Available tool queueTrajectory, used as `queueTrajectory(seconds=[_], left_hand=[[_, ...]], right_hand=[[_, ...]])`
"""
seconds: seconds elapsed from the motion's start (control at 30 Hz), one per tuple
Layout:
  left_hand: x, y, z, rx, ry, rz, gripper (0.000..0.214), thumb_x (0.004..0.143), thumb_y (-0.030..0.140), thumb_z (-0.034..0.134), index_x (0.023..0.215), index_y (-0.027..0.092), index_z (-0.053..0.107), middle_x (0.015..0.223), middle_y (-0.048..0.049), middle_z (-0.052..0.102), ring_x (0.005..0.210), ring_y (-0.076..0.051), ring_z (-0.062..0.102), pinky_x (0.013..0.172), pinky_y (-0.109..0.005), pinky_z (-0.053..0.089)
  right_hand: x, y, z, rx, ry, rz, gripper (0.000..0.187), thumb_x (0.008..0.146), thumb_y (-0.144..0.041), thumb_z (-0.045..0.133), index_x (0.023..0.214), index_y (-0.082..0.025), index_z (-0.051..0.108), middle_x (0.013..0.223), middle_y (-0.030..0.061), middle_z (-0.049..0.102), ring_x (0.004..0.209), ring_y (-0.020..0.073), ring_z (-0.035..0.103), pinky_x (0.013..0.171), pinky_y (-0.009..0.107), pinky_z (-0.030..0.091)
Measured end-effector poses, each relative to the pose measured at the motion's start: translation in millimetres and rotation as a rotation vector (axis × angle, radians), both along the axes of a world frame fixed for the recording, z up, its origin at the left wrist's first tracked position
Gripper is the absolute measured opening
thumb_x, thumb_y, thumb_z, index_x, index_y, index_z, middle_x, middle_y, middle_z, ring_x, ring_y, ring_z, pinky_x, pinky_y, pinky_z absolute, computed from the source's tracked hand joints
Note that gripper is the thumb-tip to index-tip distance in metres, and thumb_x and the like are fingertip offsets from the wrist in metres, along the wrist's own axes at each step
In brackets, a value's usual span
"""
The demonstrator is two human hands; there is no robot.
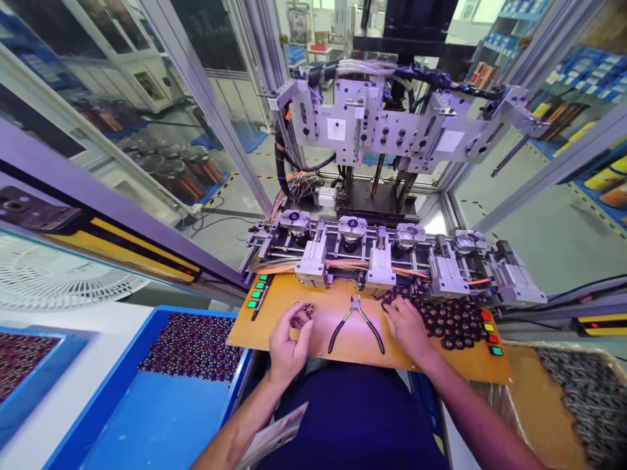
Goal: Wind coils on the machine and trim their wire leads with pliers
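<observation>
My left hand [289, 343] is closed, with thumb and fingers around a small round copper-wound core [308, 309] above the orange-brown board [318, 336]. Over the board's right part, my right hand [405, 326] pinches a small dark ring-shaped piece [386, 305], partly covered by the fingers. Diagonal cutters [355, 305] lie between my hands, their handles spread toward me. Beside my right hand, many dark round pieces [453, 324] lie close together in rows; some are hidden behind that hand.
A machine with several round clamping stations [353, 225] stands behind the board. Green buttons [253, 304] sit left, coloured buttons [492, 338] right. At left, a blue tray [122, 408] holds many wound cores; at right, a box [536, 408] contains grey parts.
</observation>
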State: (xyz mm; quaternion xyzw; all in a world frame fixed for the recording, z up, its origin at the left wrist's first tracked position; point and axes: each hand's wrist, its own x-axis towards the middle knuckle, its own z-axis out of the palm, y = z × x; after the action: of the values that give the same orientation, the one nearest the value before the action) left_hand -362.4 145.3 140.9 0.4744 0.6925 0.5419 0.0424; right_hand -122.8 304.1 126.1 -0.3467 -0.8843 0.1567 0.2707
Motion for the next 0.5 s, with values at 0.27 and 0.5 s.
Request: queueTrajectory(seconds=[0.27, 0.5], left_hand=[[36, 17, 54.9, -0.132, -0.201, -0.447, 0.020, 0.089, 0.029, 0.061, 0.098, 0.017, 0.074, 0.075, -0.0037, 0.070, 0.062, -0.013, 0.063, 0.059, -0.025, 0.053], [50, 15, 75.0, -0.131, -0.306, -0.526, 0.034, 0.091, 0.037, 0.059, 0.115, 0.014, 0.068, 0.089, -0.0091, 0.076, 0.074, -0.018, 0.070, 0.067, -0.029, 0.058]], right_hand=[[-14, -28, 32.6, -0.134, 0.229, 0.158, 0.018, 0.094, -0.023, 0.055, 0.093, -0.022, 0.072, 0.090, 0.0076, 0.058, 0.081, 0.0200, 0.057, 0.068, 0.035, 0.053], [-34, -66, 86.0, -0.449, 0.531, 0.299, 0.015, 0.091, -0.021, 0.060, 0.099, -0.029, 0.070, 0.112, 0.0079, 0.060, 0.097, 0.0213, 0.062, 0.084, 0.038, 0.056]])
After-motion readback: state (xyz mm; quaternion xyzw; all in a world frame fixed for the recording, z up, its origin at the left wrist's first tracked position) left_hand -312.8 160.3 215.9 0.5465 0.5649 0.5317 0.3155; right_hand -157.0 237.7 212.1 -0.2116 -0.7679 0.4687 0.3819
